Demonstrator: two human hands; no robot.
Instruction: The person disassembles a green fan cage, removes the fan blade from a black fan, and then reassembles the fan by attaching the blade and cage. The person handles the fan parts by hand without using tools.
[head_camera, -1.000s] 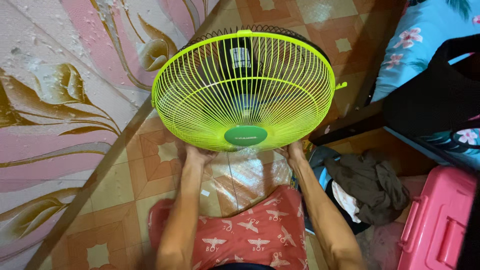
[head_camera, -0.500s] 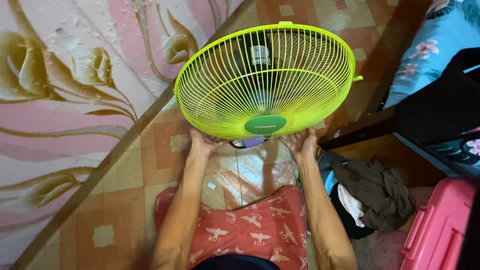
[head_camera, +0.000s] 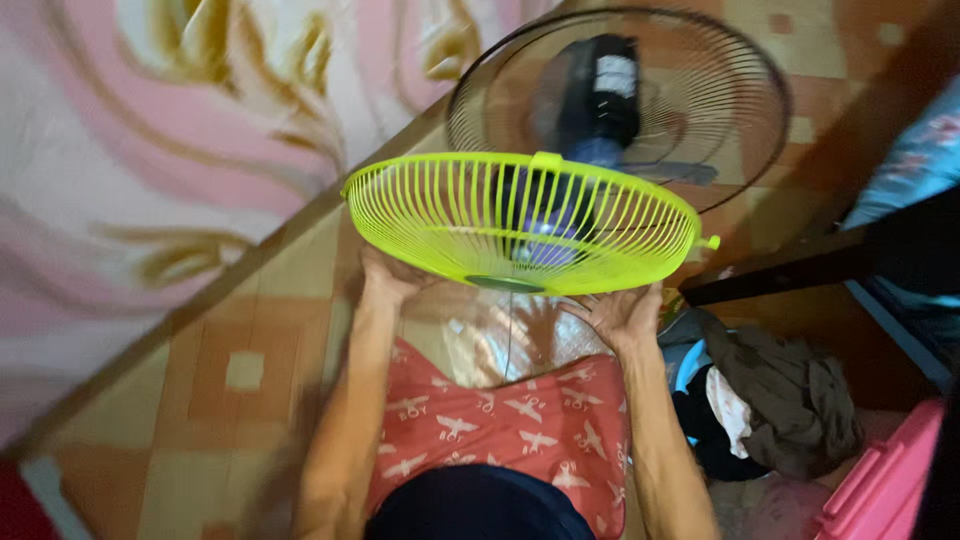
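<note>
- Since the earlier frame the lime-green front fan guard has come off the fan and tipped toward flat; the black rear guard now stands exposed behind it, apart from it, with the dark motor housing and blurred blades in view.
- Left hand: under the guard's near-left rim, fingers curled up around the wire edge, gripping it.
- Right hand: under the near-right rim, palm up, fingers spread and only partly closed; it props the guard more than it clamps it.
- I log the guard as held clear in the air, over the tiled floor and above my lap in red printed shorts.
- Step in hand, my judgement: front guard separated, being carried away from the fan head.
- Next move, as I read it, calls for a level two-handed carry, keeping the far rim clear of the blades, and a free spot to lay it; heaped clothes and a pink plastic box crowd the right.
</note>
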